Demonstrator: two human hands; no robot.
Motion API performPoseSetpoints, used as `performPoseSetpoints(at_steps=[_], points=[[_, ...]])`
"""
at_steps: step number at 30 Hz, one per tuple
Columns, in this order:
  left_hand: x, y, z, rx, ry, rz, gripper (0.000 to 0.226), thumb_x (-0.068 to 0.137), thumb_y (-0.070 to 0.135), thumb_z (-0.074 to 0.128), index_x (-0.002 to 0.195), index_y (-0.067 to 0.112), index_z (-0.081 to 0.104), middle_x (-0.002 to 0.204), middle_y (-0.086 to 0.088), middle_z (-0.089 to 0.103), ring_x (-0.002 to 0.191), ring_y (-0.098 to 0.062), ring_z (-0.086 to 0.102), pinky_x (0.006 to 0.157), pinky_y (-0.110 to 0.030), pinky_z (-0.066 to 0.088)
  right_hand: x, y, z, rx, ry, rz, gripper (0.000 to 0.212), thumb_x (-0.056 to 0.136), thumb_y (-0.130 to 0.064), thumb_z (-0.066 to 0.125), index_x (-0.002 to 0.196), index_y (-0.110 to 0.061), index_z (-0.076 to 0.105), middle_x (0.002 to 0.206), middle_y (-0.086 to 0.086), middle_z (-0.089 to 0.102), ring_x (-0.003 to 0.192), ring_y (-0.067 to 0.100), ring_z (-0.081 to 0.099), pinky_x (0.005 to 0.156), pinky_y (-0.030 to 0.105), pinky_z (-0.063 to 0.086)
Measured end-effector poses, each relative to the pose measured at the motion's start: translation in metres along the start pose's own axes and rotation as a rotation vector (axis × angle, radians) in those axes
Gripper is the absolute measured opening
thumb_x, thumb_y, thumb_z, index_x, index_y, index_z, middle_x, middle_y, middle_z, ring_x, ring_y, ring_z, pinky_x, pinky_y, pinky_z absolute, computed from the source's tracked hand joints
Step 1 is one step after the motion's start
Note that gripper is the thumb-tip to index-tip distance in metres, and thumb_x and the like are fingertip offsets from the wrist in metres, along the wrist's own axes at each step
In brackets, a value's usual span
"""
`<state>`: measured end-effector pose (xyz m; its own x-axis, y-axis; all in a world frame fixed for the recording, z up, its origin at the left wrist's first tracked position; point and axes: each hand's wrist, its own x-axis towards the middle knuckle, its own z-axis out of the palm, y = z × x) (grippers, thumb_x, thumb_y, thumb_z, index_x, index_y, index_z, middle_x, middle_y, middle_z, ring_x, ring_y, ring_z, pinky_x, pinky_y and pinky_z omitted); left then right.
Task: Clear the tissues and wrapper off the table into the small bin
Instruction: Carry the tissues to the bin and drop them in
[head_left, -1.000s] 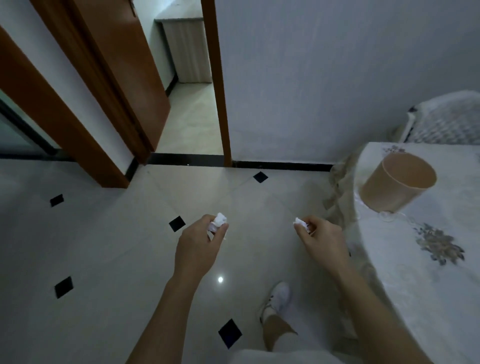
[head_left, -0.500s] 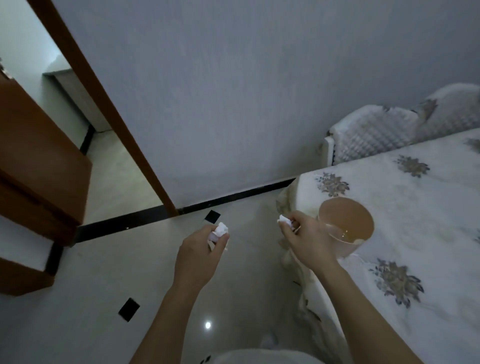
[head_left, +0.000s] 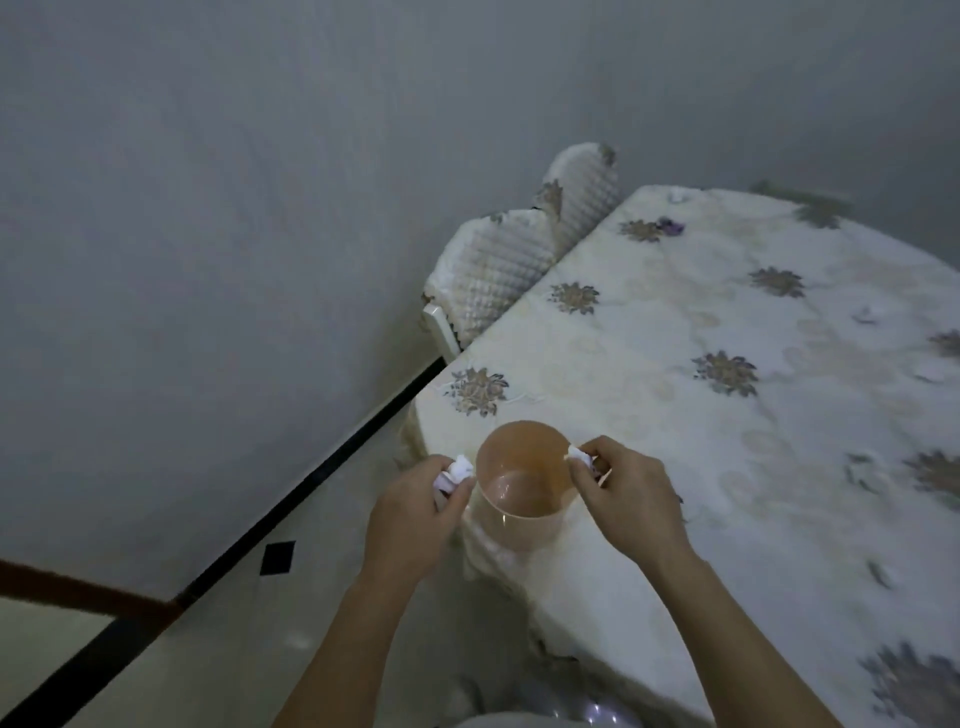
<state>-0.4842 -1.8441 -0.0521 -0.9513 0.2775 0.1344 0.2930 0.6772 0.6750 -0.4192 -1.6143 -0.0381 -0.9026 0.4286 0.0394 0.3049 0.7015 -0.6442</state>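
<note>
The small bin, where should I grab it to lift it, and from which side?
Probably the upper wall of the small bin, just under the rim, from the table side. It stands upright and widens towards its open top, so it should wedge in the grip. Left hand and right hand each pinch a tissue; drop those first.

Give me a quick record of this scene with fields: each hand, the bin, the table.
Left hand: grips a crumpled white tissue, just left of the bin's rim
Right hand: pinches a smaller white wad at the rim's right side
Small bin: beige, upright, at the table's near corner, looks empty
Table: floral cloth; pale scraps farther back, too blurred to identify
Chair: covered, at the table's far-left side
</note>
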Motion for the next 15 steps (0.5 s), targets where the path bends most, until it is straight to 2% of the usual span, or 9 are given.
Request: performPoseSetpoints(at_steps=[3, 7, 12, 15], points=[[0.023, 0.006, 0.009, 0.029, -0.070, 0.065, 0.014, 0.089, 0.044, 0.063, 0.091, 0.030, 0.061, 0.073, 0.012, 0.061, 0.065, -0.006, 0.055, 0.057, -0.030, 0.047, 0.000, 0.001, -0.004, -0.038, 0.042, 0.040, 0.025, 0.094, -0.048, 0.051, 0.088, -0.029, 0.067, 0.075, -0.010, 0.066, 0.071, 0.014, 0.061, 0.061, 0.032, 0.050], [0.039, 0.006, 0.015, 0.057, -0.129, 0.171, 0.016, 0.088, 0.046, 0.060, 0.091, 0.030, 0.061, 0.079, 0.011, 0.061, 0.069, -0.007, 0.054, 0.057, -0.027, 0.044, 0.003, -0.003, 0.002, -0.105, 0.054, 0.047, 0.023, 0.095, -0.047, 0.049, 0.093, -0.031, 0.066, 0.082, -0.009, 0.069, 0.077, 0.016, 0.063, 0.065, 0.035, 0.052], [0.055, 0.011, 0.019, 0.118, -0.155, 0.174, 0.021, 0.087, 0.047, 0.061, 0.093, 0.027, 0.062, 0.082, 0.009, 0.062, 0.073, -0.012, 0.056, 0.058, -0.029, 0.042, 0.010, -0.015, 0.014, -0.232, 0.049, -0.005, 0.026, 0.096, -0.049, 0.043, 0.099, -0.030, 0.061, 0.090, -0.009, 0.067, 0.083, 0.019, 0.062, 0.064, 0.036, 0.051], [0.066, 0.013, 0.025, 0.230, -0.175, 0.206, 0.031, 0.086, 0.055, 0.060, 0.100, 0.028, 0.062, 0.090, 0.008, 0.061, 0.084, -0.017, 0.059, 0.067, -0.036, 0.049, 0.014, -0.022, 0.016, -0.281, 0.061, -0.025, 0.025, 0.098, -0.045, 0.042, 0.105, -0.028, 0.060, 0.096, -0.007, 0.066, 0.085, 0.022, 0.062, 0.065, 0.035, 0.051]])
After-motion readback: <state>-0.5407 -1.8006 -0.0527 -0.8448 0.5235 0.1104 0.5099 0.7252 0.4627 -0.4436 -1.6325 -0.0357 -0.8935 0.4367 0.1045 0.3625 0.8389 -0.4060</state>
